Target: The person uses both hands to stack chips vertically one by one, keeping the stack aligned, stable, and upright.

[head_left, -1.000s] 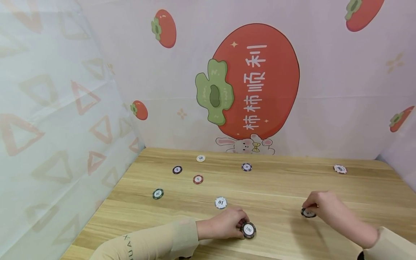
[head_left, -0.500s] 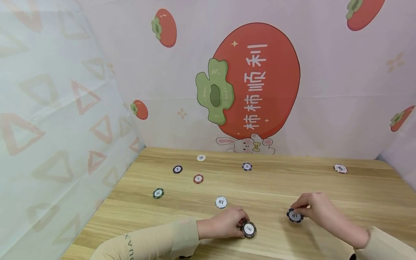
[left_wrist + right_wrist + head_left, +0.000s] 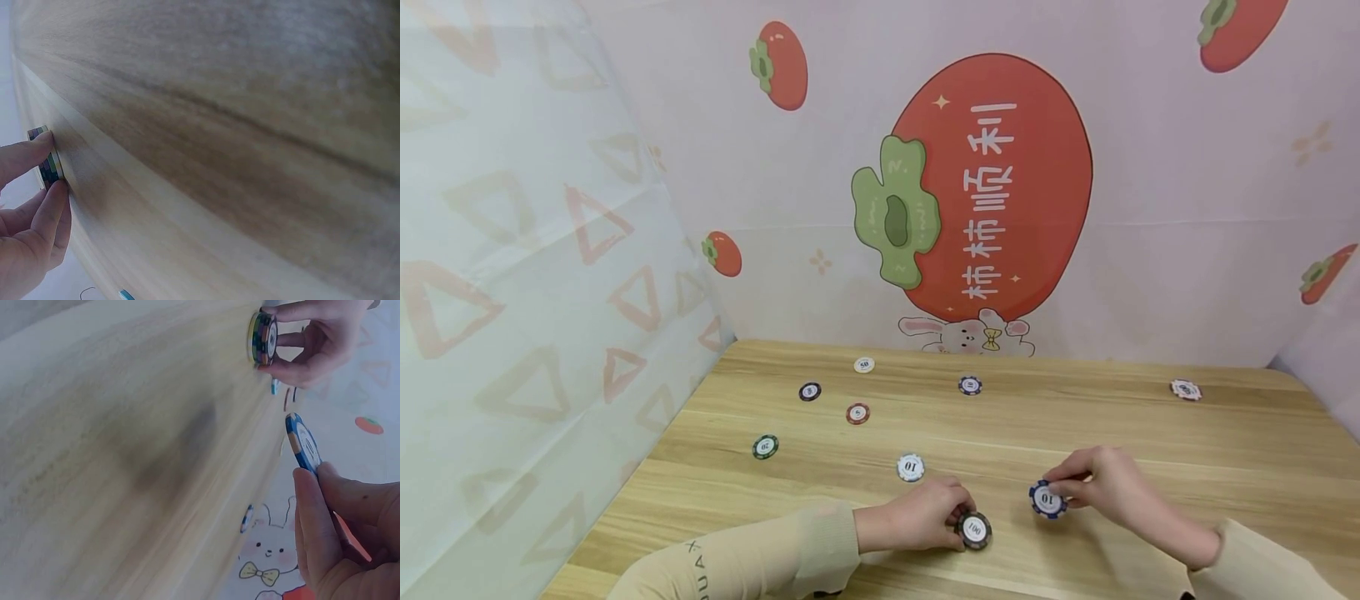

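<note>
The blue-edged chip (image 3: 1047, 500) marked 10 is pinched at its edge by the fingers (image 3: 312, 506) of the right hand (image 3: 1101, 487), tilted up off the bench (image 3: 1075, 417) near the front middle. At its 8 o'clock, close but apart, lies the stack of chips (image 3: 974, 529) with a black 100 on top; the left hand (image 3: 917, 521) rests on the bench with thumb and fingers clamped around the stack's sides. Both forearms, in cream sleeves, come in low from the near edge, the right one cut off by the frame. At the stack's 11 o'clock lies a white chip (image 3: 910, 467), also marked 10. Farther back lie a green chip (image 3: 765, 447), a red chip (image 3: 857, 413) and four more, their numbers too small to read. The wrist views are blurred; how many chips the stack holds cannot be told.
</note>
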`<state>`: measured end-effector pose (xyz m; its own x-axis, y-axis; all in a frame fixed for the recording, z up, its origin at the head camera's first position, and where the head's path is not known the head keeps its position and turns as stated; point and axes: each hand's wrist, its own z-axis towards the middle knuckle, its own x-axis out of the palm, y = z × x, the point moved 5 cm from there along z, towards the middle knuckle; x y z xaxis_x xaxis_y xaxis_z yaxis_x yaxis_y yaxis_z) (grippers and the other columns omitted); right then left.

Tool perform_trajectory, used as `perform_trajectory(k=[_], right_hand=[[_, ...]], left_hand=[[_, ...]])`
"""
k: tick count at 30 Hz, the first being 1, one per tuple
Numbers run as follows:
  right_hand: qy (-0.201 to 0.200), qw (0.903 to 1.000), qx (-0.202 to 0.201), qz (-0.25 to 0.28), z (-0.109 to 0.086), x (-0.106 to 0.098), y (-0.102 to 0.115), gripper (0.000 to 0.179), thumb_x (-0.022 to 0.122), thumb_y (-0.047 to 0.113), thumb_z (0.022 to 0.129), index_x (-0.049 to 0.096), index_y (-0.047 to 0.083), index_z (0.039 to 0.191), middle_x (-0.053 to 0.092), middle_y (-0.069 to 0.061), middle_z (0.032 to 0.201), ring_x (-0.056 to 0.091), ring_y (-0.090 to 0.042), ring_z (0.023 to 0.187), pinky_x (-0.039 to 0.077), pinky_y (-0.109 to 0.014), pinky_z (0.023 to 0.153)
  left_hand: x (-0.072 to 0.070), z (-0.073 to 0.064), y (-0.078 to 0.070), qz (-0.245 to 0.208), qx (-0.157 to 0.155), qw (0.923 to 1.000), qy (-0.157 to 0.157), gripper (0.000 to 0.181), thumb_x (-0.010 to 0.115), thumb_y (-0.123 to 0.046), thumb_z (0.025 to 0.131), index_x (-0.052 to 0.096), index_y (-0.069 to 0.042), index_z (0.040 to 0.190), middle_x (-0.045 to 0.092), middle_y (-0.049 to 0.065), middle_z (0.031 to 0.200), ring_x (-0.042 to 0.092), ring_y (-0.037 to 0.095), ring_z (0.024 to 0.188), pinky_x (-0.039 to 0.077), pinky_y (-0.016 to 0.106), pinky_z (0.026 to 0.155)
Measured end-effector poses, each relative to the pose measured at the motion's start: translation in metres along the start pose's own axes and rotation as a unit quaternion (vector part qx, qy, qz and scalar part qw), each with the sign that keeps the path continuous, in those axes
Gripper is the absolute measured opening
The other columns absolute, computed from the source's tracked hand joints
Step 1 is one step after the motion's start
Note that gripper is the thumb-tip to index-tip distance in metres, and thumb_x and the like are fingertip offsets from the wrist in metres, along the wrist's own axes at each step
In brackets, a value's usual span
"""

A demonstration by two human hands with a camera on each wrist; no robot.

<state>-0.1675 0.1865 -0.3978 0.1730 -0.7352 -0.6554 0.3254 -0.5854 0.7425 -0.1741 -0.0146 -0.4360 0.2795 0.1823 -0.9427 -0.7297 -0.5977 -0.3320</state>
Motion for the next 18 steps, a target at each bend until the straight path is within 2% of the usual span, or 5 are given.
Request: perform_trajectory(k=[11,18], right_hand=[[0.023,0.9939,0.045,0.099,0.003,0.015,-0.001,0.017,0.070,0.005,0.076,0.069,-0.007,0.087,0.066,-0.015,0.082,0.062,-0.011,0.064,0.053,-0.024,0.055],[0.030,0.9877,0.071,0.136,0.004,0.026,-0.004,0.020,0.070,0.005,0.077,0.067,-0.010,0.090,0.066,-0.016,0.083,0.063,-0.016,0.066,0.053,-0.029,0.057]], left_hand=[[0.001,0.001,0.000,-0.006,0.000,0.9999,0.010,0.035,0.078,-0.020,0.071,0.063,-0.010,0.101,0.052,-0.009,0.089,0.044,-0.004,0.079,0.038,0.007,0.069],[0.000,0.000,0.000,0.002,0.003,1.0000,0.009,0.035,0.078,-0.020,0.071,0.063,-0.010,0.101,0.052,-0.010,0.089,0.044,-0.005,0.079,0.037,0.006,0.069]])
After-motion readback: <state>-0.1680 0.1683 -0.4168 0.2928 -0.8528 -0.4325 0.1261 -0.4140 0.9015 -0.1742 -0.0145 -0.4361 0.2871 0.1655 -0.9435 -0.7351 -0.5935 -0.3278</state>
